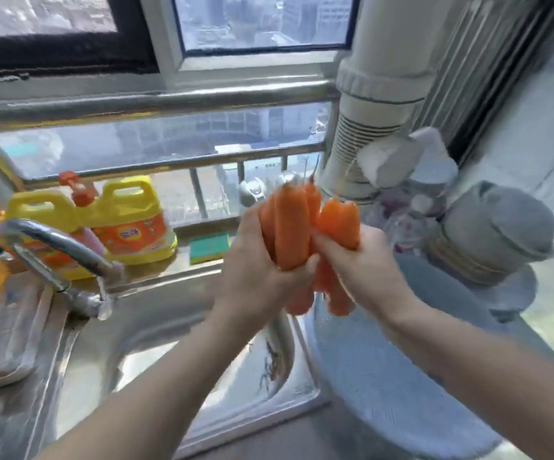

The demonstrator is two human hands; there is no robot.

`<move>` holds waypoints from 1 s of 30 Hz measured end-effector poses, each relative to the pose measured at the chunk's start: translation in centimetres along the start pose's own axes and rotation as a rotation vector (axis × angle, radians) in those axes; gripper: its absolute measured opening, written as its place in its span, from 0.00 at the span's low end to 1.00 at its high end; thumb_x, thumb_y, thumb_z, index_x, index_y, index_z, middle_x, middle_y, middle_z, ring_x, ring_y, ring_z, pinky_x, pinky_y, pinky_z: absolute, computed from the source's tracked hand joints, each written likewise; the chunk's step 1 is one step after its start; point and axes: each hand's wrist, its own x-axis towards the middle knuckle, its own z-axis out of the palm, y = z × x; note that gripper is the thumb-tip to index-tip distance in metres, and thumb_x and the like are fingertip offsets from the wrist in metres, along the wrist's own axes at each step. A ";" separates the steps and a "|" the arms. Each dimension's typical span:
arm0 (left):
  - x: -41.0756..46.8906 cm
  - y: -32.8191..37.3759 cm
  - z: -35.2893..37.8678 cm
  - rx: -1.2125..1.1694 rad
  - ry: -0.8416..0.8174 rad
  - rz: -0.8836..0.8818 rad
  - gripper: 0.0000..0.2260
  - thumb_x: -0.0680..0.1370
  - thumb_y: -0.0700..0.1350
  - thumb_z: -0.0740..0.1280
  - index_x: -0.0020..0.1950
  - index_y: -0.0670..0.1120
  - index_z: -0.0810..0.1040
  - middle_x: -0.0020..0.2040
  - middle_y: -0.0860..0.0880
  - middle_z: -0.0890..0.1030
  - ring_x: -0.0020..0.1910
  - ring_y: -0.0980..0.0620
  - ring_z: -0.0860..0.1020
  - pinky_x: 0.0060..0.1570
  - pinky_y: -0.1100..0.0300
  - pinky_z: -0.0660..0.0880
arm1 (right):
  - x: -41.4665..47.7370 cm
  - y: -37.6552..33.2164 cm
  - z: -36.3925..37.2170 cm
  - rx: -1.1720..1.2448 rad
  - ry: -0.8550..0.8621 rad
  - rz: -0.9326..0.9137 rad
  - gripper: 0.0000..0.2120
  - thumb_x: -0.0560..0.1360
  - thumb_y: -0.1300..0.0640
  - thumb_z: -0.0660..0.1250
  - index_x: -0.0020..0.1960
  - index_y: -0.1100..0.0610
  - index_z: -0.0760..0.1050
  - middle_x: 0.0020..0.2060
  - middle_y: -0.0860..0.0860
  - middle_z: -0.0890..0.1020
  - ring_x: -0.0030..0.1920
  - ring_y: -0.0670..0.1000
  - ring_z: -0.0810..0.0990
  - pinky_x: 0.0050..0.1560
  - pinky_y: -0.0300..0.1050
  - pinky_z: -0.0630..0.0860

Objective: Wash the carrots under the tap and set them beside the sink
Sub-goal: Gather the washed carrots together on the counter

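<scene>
the left hand (262,260) grips a bunch of smooth orange carrots (290,234). the right hand (355,263) grasps more, above the shiny steel sink (156,330).

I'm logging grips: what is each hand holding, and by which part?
Both hold carrots: the left hand grips one bunch, the right hand another, each wrapped around the middle, thin tips pointing up.

glossy metal sink (156,330), shiny metal tap (59,247)
</scene>
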 end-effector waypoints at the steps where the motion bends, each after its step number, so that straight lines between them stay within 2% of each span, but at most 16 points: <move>1: 0.3 1.1 2.0 -0.025 -0.046 -0.003 0.32 0.63 0.59 0.76 0.64 0.56 0.67 0.50 0.60 0.78 0.47 0.62 0.78 0.47 0.64 0.72 | 0.1 0.3 -2.2 -0.025 0.035 0.021 0.13 0.77 0.54 0.73 0.41 0.63 0.79 0.27 0.55 0.80 0.25 0.52 0.78 0.25 0.45 0.74; 3: 0.2 2.7 6.5 -0.088 -0.145 -0.025 0.32 0.65 0.58 0.77 0.64 0.55 0.68 0.52 0.59 0.79 0.51 0.61 0.79 0.50 0.61 0.75 | 0.0 1.6 -6.7 -0.064 0.081 0.085 0.13 0.76 0.52 0.73 0.44 0.63 0.81 0.30 0.58 0.83 0.28 0.57 0.81 0.30 0.51 0.77; 4: -0.1 2.6 8.0 -0.122 -0.183 -0.049 0.32 0.64 0.58 0.77 0.65 0.55 0.69 0.53 0.59 0.79 0.51 0.63 0.79 0.51 0.65 0.74 | 0.1 2.6 -7.9 -0.089 0.085 0.115 0.12 0.76 0.52 0.73 0.44 0.61 0.82 0.29 0.55 0.83 0.29 0.54 0.81 0.31 0.47 0.78; 6: -1.1 2.4 12.0 -0.166 -0.271 -0.120 0.31 0.64 0.57 0.75 0.64 0.55 0.69 0.51 0.61 0.79 0.50 0.69 0.78 0.48 0.70 0.72 | -0.2 5.3 -10.9 -0.132 0.109 0.207 0.08 0.75 0.52 0.74 0.41 0.56 0.83 0.27 0.45 0.81 0.28 0.41 0.79 0.31 0.33 0.74; 8: -2.2 1.2 15.6 -0.152 -0.348 -0.219 0.29 0.64 0.58 0.76 0.62 0.56 0.70 0.51 0.61 0.80 0.49 0.68 0.78 0.51 0.64 0.75 | -0.3 8.9 -13.0 -0.141 0.084 0.352 0.06 0.75 0.52 0.74 0.42 0.54 0.83 0.29 0.44 0.82 0.28 0.34 0.78 0.33 0.26 0.72; 9: -2.8 0.6 17.0 -0.138 -0.391 -0.272 0.29 0.64 0.59 0.76 0.61 0.55 0.70 0.51 0.60 0.80 0.50 0.66 0.79 0.53 0.60 0.77 | -0.3 10.9 -13.7 -0.116 0.069 0.435 0.07 0.75 0.51 0.75 0.43 0.55 0.83 0.32 0.47 0.84 0.32 0.35 0.81 0.41 0.28 0.76; 11: -3.2 -1.3 19.5 -0.079 -0.469 -0.385 0.33 0.62 0.63 0.75 0.62 0.53 0.71 0.52 0.58 0.81 0.52 0.60 0.81 0.56 0.55 0.78 | 0.0 14.8 -14.5 -0.036 0.047 0.630 0.14 0.70 0.47 0.78 0.48 0.56 0.84 0.39 0.52 0.87 0.44 0.49 0.86 0.57 0.49 0.81; 13: -3.0 -2.9 21.2 -0.033 -0.523 -0.487 0.39 0.57 0.67 0.75 0.63 0.52 0.73 0.54 0.55 0.82 0.53 0.58 0.82 0.57 0.54 0.78 | 0.4 17.5 -14.7 0.032 0.010 0.797 0.16 0.70 0.49 0.78 0.51 0.59 0.83 0.43 0.55 0.88 0.47 0.57 0.86 0.59 0.59 0.80; 16: -2.3 -5.4 22.7 -0.022 -0.574 -0.607 0.41 0.55 0.65 0.77 0.66 0.52 0.74 0.57 0.53 0.83 0.53 0.57 0.82 0.59 0.55 0.78 | 1.3 19.8 -14.1 0.051 -0.061 0.953 0.09 0.75 0.55 0.74 0.49 0.60 0.81 0.41 0.58 0.86 0.45 0.59 0.85 0.58 0.59 0.80; 18: -1.9 -6.2 23.0 -0.038 -0.580 -0.657 0.41 0.58 0.61 0.79 0.68 0.52 0.74 0.59 0.54 0.82 0.54 0.57 0.82 0.57 0.59 0.78 | 1.9 20.8 -13.5 0.062 -0.118 0.985 0.07 0.76 0.56 0.72 0.47 0.60 0.80 0.39 0.57 0.86 0.42 0.58 0.85 0.55 0.57 0.82; 20: -1.7 -6.9 23.2 -0.056 -0.593 -0.677 0.38 0.61 0.57 0.80 0.69 0.52 0.74 0.59 0.54 0.82 0.54 0.58 0.82 0.52 0.64 0.77 | 2.6 21.6 -13.3 0.055 -0.136 0.974 0.06 0.77 0.57 0.71 0.47 0.60 0.80 0.36 0.56 0.85 0.37 0.55 0.84 0.46 0.52 0.83; 22: -1.6 -7.5 23.7 -0.059 -0.569 -0.700 0.44 0.58 0.62 0.80 0.71 0.51 0.73 0.61 0.54 0.81 0.56 0.57 0.81 0.58 0.60 0.78 | 3.3 21.8 -13.3 0.039 -0.129 0.953 0.10 0.76 0.55 0.72 0.51 0.61 0.80 0.38 0.56 0.85 0.37 0.55 0.85 0.43 0.49 0.82; 24: -1.6 -7.5 23.9 -0.031 -0.538 -0.747 0.49 0.57 0.66 0.79 0.73 0.49 0.69 0.65 0.52 0.79 0.60 0.54 0.80 0.64 0.55 0.76 | 3.9 22.4 -13.4 -0.020 -0.132 0.925 0.24 0.71 0.46 0.74 0.60 0.61 0.79 0.46 0.57 0.86 0.45 0.57 0.86 0.52 0.54 0.82; 27: -2.0 -6.4 23.6 0.076 -0.555 -0.739 0.46 0.68 0.63 0.77 0.79 0.46 0.60 0.72 0.47 0.73 0.67 0.48 0.75 0.66 0.57 0.71 | 4.8 25.6 -14.0 -0.155 -0.143 0.824 0.41 0.61 0.35 0.69 0.67 0.59 0.75 0.55 0.55 0.84 0.54 0.57 0.84 0.61 0.56 0.79; 28: -2.0 -6.4 23.7 0.125 -0.568 -0.710 0.46 0.70 0.62 0.75 0.80 0.46 0.58 0.74 0.46 0.70 0.70 0.46 0.73 0.67 0.57 0.69 | 4.7 25.0 -14.2 -0.214 -0.162 0.802 0.42 0.62 0.34 0.67 0.69 0.58 0.74 0.58 0.55 0.83 0.56 0.56 0.83 0.62 0.54 0.78; 30: -2.0 -6.2 23.6 0.212 -0.605 -0.687 0.46 0.73 0.62 0.73 0.82 0.47 0.54 0.77 0.43 0.63 0.73 0.43 0.69 0.70 0.54 0.67 | 4.1 22.5 -14.4 -0.321 -0.184 0.740 0.34 0.73 0.39 0.66 0.73 0.57 0.71 0.63 0.56 0.81 0.60 0.56 0.80 0.63 0.49 0.76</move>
